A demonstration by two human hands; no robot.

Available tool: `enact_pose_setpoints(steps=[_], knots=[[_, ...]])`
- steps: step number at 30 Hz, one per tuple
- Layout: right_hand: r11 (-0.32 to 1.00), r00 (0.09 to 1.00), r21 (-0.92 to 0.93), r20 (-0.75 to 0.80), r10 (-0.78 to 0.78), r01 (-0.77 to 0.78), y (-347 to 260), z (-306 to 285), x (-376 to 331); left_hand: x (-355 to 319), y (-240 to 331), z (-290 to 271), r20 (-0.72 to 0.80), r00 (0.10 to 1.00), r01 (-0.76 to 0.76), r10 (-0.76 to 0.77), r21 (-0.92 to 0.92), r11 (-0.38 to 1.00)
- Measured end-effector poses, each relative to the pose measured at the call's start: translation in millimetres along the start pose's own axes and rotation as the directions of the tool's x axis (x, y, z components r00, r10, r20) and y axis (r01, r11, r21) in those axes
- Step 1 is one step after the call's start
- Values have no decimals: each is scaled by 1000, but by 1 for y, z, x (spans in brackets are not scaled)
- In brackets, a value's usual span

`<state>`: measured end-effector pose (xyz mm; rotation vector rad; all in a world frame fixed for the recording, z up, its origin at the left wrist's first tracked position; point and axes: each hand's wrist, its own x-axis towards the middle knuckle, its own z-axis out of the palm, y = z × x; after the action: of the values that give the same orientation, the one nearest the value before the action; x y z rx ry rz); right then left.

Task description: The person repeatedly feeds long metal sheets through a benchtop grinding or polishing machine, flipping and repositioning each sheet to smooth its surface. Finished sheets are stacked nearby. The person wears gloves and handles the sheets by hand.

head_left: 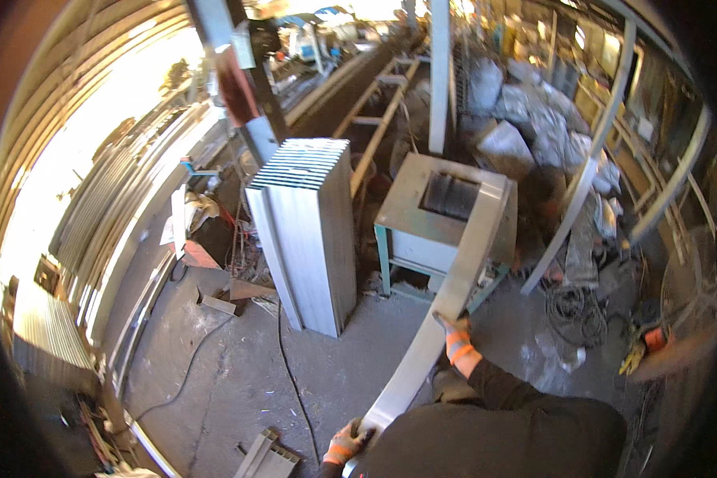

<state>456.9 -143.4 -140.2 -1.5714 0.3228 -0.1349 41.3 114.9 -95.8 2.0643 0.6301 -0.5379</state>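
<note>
A long silvery metal profile (426, 342) slants across in front of me. Its far end lies over the top of a metal machine stand (413, 187), beside a dark square opening. My right hand (452, 328), in a grey glove with an orange cuff, grips the profile's right edge around the middle. Down at the near end, my left hand (346, 441), gloved the same way, is closed on the profile's left edge. My body hides part of that near end. Left of the machine stands a tall upright stack of metal profiles (315, 247), their ends facing up.
Black cables (291, 370) cross the floor. A short profile piece (268, 457) lies near the lower edge. Long profiles (107, 231) are piled at left. Slanted posts (570, 215), filled sacks (534, 119) and a coiled cable (573, 313) stand or lie at right.
</note>
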Motion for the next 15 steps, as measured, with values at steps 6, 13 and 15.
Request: enact_pose_setpoints(steps=[6, 13, 15], knots=[[780, 932, -545, 8, -362, 308, -15, 49, 181, 153, 106, 14, -59, 995, 71, -79, -129, 989], [428, 920, -836, 207, -332, 342, -44, 133, 503, 428, 306, 35, 447, 873, 448, -194, -580, 680], [370, 962, -888, 252, -107, 274, -51, 153, 612, 492, 365, 37, 565, 820, 464, 94, -751, 469]])
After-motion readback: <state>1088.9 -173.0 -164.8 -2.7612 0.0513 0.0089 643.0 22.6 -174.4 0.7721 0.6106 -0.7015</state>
